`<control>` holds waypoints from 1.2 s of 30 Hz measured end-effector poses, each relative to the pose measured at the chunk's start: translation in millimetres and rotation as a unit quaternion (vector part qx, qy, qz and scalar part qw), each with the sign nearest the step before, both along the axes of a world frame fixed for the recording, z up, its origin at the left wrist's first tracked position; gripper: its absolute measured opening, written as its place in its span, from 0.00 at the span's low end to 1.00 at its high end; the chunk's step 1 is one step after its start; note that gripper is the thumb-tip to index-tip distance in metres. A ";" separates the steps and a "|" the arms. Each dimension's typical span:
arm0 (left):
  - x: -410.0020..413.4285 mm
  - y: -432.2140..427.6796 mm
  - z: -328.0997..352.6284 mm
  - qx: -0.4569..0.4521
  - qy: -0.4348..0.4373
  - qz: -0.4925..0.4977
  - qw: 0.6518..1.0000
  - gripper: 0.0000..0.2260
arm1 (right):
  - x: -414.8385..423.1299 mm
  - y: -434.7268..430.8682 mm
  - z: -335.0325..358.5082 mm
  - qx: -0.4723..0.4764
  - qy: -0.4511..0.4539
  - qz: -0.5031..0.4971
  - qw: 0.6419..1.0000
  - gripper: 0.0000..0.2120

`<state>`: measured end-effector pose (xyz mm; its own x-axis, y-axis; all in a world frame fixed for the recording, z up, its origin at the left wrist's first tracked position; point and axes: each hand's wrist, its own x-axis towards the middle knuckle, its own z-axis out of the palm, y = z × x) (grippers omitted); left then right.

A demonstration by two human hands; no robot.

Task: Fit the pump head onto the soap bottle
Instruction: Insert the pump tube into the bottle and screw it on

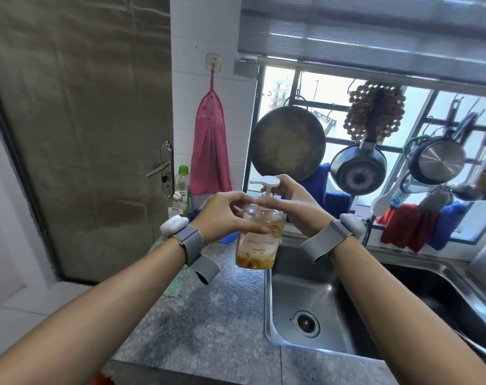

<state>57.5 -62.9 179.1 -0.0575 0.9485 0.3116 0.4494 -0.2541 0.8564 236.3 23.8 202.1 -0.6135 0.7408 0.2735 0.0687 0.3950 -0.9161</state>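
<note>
Soap bottle (259, 240): clear, with an orange-and-cream label, held upright in the air at the centre of the view, above the edge where the counter meets the sink.
Pump head (265, 183): white, standing on the bottle's neck at 12 o'clock from the bottle body, spout pointing toward 9 o'clock; whether its collar is fully seated, I cannot tell.
Left hand (228, 215): at 9 o'clock from the bottle, fingers wrapped around its shoulder in a firm grasp, thumb near the neck.
Right hand (297, 207): at 3 o'clock from the bottle, fingertips pinching the pump head's stem and collar, one finger touching the top plate.
Wrists: each carries a grey strap with a white pod.
Counter (208, 315): speckled grey stone, at 6 o'clock below the bottle.
Sink (314, 287): steel basin at 4 o'clock, drain visible.
Red towel (209, 145): hangs from a wall hook at 11 o'clock.
Pans (358, 168): hang at the window grille at 1 to 2 o'clock.
</note>
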 end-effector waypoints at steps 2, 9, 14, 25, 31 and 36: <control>-1.4 1.1 1.5 -0.003 -0.005 0.005 1.000 0.27 | 8.8 5.1 7.3 -0.045 0.006 0.069 0.997 0.26; -3.4 3.0 1.2 -0.005 -0.005 -0.008 1.000 0.25 | 10.5 -2.4 22.4 0.001 -0.046 0.040 0.998 0.23; -2.8 2.7 -2.4 -0.003 0.004 -0.022 1.000 0.24 | -4.9 -8.6 6.0 0.119 -0.085 -0.098 0.984 0.28; -4.3 3.0 -4.6 -0.005 0.004 -0.014 1.000 0.27 | 16.5 -8.6 17.0 0.023 -0.039 0.034 0.998 0.13; -1.8 3.8 -11.0 0.000 -0.001 -0.003 1.000 0.27 | 5.9 -20.4 4.4 0.102 -0.050 -0.044 0.993 0.10; -3.7 4.2 -18.5 0.005 0.000 0.016 1.000 0.28 | 1.7 -23.4 -13.5 0.151 -0.046 -0.116 0.981 0.12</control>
<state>53.8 -58.8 160.7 -0.0873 0.9433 0.3201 0.4572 -0.2476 0.8542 238.0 0.5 188.6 -0.4714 0.7566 0.4532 0.2658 0.6118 -0.7450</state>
